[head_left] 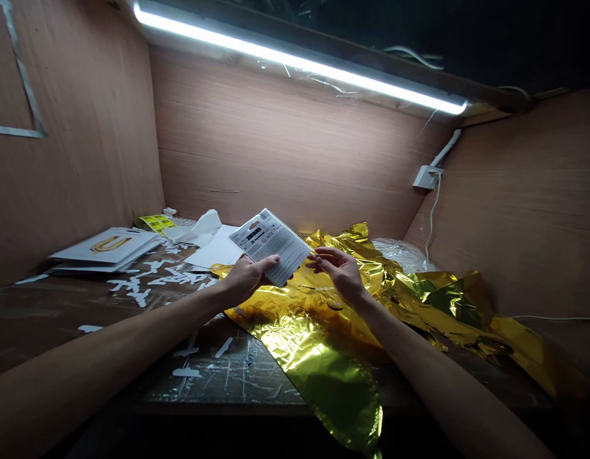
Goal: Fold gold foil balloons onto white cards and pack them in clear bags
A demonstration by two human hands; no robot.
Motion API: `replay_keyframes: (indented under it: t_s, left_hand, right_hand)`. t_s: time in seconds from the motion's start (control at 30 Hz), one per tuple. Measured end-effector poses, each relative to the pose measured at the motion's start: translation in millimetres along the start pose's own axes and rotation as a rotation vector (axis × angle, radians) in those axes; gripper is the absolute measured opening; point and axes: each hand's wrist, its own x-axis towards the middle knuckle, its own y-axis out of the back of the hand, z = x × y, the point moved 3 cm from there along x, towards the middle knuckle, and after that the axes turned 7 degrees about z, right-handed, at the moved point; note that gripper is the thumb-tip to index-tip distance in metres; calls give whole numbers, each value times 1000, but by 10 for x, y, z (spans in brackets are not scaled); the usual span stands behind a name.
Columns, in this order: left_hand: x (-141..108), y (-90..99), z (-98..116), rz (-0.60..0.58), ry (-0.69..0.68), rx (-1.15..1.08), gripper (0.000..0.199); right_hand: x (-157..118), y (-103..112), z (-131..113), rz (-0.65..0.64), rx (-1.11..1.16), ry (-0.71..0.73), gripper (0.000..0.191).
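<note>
My left hand (254,277) grips a flat printed card packet (276,245), thumb across its lower front. The packet is tilted, with small print, a barcode and a hang hole at its upper end. At the packet's right corner is my right hand (340,271), its fingers bent and pinched together; what lies between the fingertips is too small to make out. Beneath both hands spreads shiny gold foil (318,344), crumpled, looking like flat foil balloons. One rounded end of it hangs over the table's front edge.
A stack of white cards with a gold letter U (108,245) lies at the left, beside scattered white paper scraps (142,287). White sheets (216,247) and a yellow label sheet (156,223) are behind. Clear plastic (402,254) is at the right. Wooden walls enclose the table; a lit tube (299,60) hangs overhead.
</note>
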Motion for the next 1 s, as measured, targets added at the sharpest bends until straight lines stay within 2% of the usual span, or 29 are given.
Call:
replay_keyframes:
  t_s: [0.13, 0.27, 0.33, 0.4, 0.47, 0.53, 0.6, 0.67, 0.73, 0.9, 1.0]
  left_hand:
    - [-44, -23, -6, -73, 61, 31, 34]
    - [-52, -23, -17, -92, 79, 38, 33]
    - [-34, -15, -10, -94, 89, 38, 33]
    - [-8, 4, 2, -81, 103, 59, 32]
    - [16, 34, 1, -59, 139, 107, 29]
    - [28, 71, -23, -31, 190, 159, 24]
    - [26, 104, -62, -5, 220, 207, 19]
    - [10, 115, -95, -5, 227, 254, 14]
    - [-13, 106, -107, -13, 244, 311, 12]
    - [-54, 58, -56, 16, 395, 306, 20]
    - [-67, 24, -12, 33, 401, 244, 19]
  right_hand:
    - [21, 19, 28, -9, -18, 52, 33]
    - [32, 33, 72, -6, -41, 59, 35]
    - [19, 47, 35, 17, -108, 111, 33]
    - [-26, 38, -68, 32, -284, 287, 30]
    - [-117, -34, -197, -1, -518, 558, 23]
    - [-238, -174, -268, -149, -682, 788, 14]
    - [-355, -337, -256, -377, -730, 889, 10]
    - [-441, -466, -197, -567, -730, 886, 12]
    - [-481, -527, -141, -640, -716, 853, 13]
    - [-487, -490, -103, -630, -681, 858, 12]
    - [-496, -479, -117, -612, -690, 900, 13]
